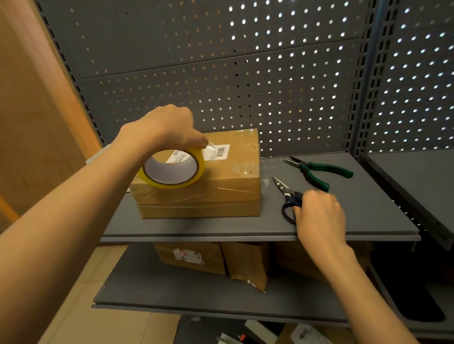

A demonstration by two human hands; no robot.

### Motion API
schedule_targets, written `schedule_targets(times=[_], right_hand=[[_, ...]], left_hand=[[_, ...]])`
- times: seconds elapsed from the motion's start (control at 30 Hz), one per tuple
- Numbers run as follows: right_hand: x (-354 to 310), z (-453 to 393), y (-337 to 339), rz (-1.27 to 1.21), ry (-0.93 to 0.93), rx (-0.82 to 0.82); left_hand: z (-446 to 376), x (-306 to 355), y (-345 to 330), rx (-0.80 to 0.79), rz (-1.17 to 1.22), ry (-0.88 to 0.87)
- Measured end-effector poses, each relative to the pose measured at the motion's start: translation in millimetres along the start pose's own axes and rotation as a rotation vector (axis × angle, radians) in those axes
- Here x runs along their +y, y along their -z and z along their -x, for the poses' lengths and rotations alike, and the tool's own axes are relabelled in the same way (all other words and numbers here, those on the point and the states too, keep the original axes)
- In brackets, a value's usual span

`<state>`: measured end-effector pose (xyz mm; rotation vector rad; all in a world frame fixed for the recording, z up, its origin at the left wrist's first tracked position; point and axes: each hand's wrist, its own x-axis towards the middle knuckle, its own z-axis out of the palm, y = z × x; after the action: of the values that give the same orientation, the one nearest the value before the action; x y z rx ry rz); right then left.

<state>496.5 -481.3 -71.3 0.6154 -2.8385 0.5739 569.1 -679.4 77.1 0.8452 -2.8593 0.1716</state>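
Observation:
A brown cardboard box (229, 182) with a barcode label and clear tape bands sits on the upper grey shelf (358, 216). My left hand (164, 130) grips a yellowish roll of clear tape (174, 185) from above, holding it over the box's left top, with a tape end pulled out toward the label. To the right of the box lie blue-handled scissors (286, 194), blades pointing away. My right hand (319, 215) has its fingers curled on the scissors' handles.
Green-handled pliers (319, 169) lie on the shelf behind the scissors. The lower shelf (153, 287) carries several cardboard boxes (191, 257). A grey pegboard (240, 77) backs the shelving, a wooden panel (19, 105) stands left, and more parcels (304, 338) sit at the bottom.

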Motion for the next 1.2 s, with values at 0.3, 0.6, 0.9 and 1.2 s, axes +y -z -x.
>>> schedule_targets(times=[0.3, 0.6, 0.9, 1.2], right_hand=[[-8.6, -5.4, 21.9, -0.189, 0.179, 0.198], [-77.4, -0.4, 26.4, -0.362, 0.562, 0.354], [-131.3, 19.8, 7.9, -0.36, 0.739, 0.196], [-145.1, 30.4, -5.6, -0.334, 0.75, 0.16]], left_hand=[[25.3, -28.8, 9.5, 0.024, 0.22, -0.092], [65.6, -111.7, -12.2, 0.341, 0.42, 0.008], [94.2, -180.2, -82.9, 0.443, 0.503, 0.121], [92.1, -182.2, -133.0, 0.394, 0.555, 0.117]])
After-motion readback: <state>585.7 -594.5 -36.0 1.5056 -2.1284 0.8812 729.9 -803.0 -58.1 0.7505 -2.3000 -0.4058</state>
